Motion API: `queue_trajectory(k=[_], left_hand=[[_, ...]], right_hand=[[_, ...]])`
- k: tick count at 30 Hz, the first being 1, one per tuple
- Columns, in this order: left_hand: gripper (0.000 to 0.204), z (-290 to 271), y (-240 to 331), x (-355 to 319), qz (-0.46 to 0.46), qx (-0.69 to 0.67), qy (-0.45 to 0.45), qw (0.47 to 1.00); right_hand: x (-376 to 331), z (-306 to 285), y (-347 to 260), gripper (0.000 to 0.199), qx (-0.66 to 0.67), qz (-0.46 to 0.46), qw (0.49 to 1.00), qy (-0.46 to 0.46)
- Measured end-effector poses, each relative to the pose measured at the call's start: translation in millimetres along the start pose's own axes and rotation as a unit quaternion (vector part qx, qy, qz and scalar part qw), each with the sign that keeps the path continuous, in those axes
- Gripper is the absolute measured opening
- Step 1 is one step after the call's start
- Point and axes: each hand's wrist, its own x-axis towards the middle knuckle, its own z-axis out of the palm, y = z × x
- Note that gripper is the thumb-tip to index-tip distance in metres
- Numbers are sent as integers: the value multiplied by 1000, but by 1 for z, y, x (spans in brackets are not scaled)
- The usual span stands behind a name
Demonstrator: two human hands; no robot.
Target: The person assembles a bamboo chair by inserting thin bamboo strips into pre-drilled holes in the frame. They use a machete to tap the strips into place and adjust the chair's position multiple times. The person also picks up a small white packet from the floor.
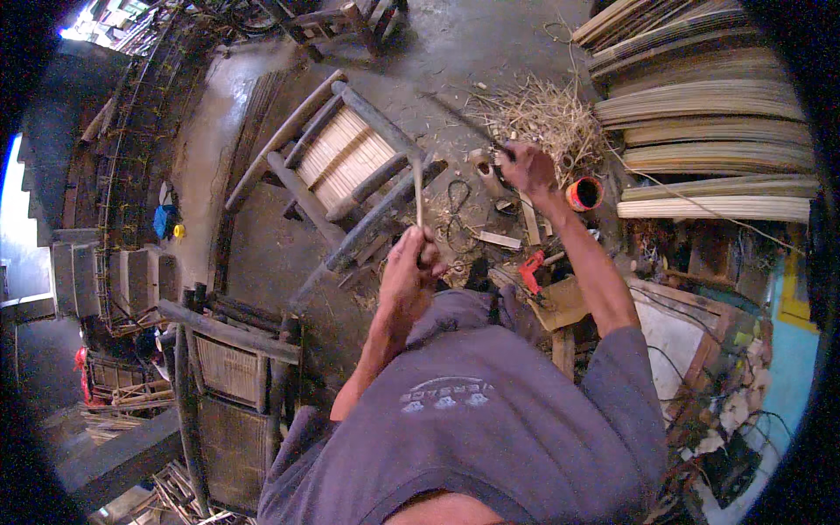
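Observation:
My left hand is closed around a thin pale strip of bamboo or cane, which points away from me toward a chair. My right hand, farther out and to the right, grips a long, dark, narrow blade like a knife, slanting up and to the left. The blade and the strip are apart. Just beyond my left hand lies the tilted chair, with dark round poles and a pale slatted panel. Near my right hand is a hollow bamboo piece.
A heap of shavings lies beyond my right hand, beside an orange can. Nearer are a red power drill and a wood offcut. Bundled strips fill the right side. Another slatted chair stands at left.

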Motion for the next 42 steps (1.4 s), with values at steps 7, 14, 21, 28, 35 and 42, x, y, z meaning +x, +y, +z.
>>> queue_trajectory(k=[7,14,21,28,35,42], left_hand=[[18,-10,2,36,-1,4,27,1000],[19,-4,4,21,-24,-7,3,1000],[25,-55,10,-17,-58,232,55,969],[36,-43,30,36,-149,219,-146,953],[29,-25,-16,48,159,304,-11,939],[25,-12,15,82,281,228,37,932]], right_hand=[[-25,-12,-89,33,83,-170,974,-126],[-6,-10,-51,31,77,-132,980,-127],[8,-17,66,27,88,210,972,-53],[-9,-14,-80,20,280,-79,955,-61],[-20,-1,-111,16,386,120,913,-47],[-35,-2,-103,23,-45,-130,990,34]])
